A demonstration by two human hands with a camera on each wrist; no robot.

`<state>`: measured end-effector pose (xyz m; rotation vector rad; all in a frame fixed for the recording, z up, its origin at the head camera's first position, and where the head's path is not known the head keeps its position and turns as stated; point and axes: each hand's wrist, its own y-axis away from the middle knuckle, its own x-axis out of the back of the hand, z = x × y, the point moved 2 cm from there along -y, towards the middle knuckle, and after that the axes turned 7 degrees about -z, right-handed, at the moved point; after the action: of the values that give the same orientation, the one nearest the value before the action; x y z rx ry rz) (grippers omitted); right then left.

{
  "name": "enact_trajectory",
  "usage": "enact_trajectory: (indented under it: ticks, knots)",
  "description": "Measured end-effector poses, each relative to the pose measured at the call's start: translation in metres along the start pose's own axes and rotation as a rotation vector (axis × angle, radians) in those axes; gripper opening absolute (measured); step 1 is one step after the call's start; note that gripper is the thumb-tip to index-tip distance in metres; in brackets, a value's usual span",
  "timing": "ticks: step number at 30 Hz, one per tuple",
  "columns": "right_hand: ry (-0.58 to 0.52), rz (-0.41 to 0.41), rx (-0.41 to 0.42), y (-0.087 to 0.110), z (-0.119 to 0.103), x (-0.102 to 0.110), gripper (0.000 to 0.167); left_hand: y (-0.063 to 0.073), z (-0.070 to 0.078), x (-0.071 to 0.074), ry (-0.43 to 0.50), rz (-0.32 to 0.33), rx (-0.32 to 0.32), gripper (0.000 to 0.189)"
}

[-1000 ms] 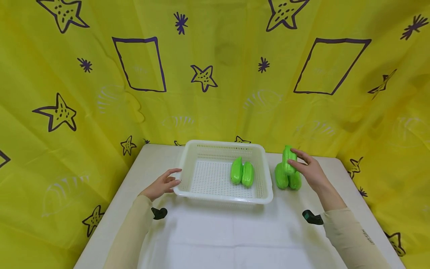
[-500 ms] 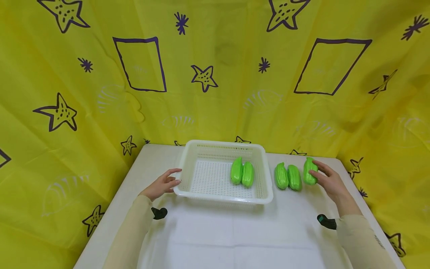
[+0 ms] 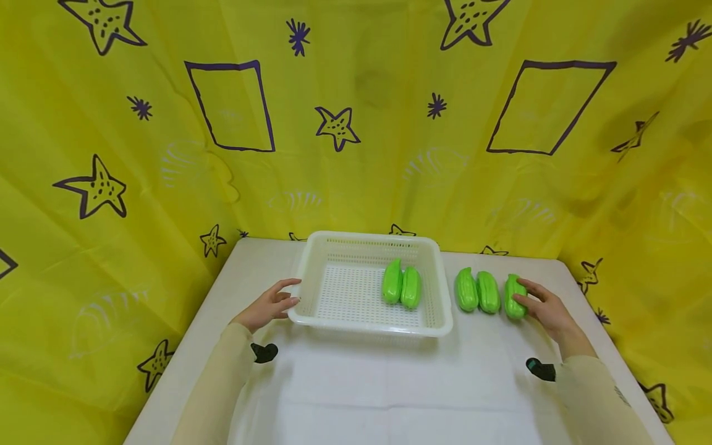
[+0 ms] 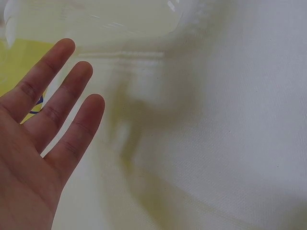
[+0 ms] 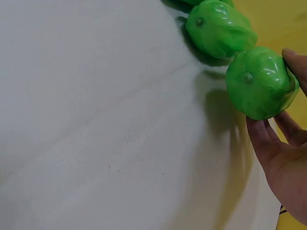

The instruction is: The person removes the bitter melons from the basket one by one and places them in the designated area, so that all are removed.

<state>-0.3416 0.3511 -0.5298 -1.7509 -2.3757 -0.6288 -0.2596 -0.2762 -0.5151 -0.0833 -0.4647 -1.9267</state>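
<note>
In the head view my right hand (image 3: 547, 309) grips a glossy, ribbed green toy gourd (image 3: 515, 298) by its right side, low over the table. Seen from the right wrist, this gourd (image 5: 259, 84) sits between thumb and fingers, its round end facing the camera. To its left two more green gourds lie side by side, the nearer one (image 3: 488, 292) and the farther one (image 3: 466, 289). A white plastic basket (image 3: 367, 330) holds two similar gourds (image 3: 392, 282) in its right half. My left hand (image 3: 269, 306) has its fingers extended at the basket's left rim; the left wrist view shows them straight.
A white-covered table (image 3: 384, 383) carries everything. Yellow curtains (image 3: 367, 179) with starfish drawings enclose its back and both sides. The basket stands close to the back curtain. A dark wrist-worn device (image 3: 541, 369) juts inward from each sleeve.
My right hand has carried its gourd rightward from above the two loose ones, then brought it down and slightly nearer beside them. The left hand and basket have stayed in place.
</note>
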Motion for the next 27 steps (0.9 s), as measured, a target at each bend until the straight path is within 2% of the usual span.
enact_trajectory:
  ticks: [13, 27]
  knots:
    - [0.02, -0.019, -0.035, -0.009, 0.0, -0.006, 0.078, 0.002, 0.003, -0.001, -0.018, 0.015, 0.01, 0.059]
    - [0.026, -0.004, -0.02, -0.013, 0.003, -0.006, 0.077, 0.002, 0.003, -0.001, -0.025, 0.019, 0.015, 0.059]
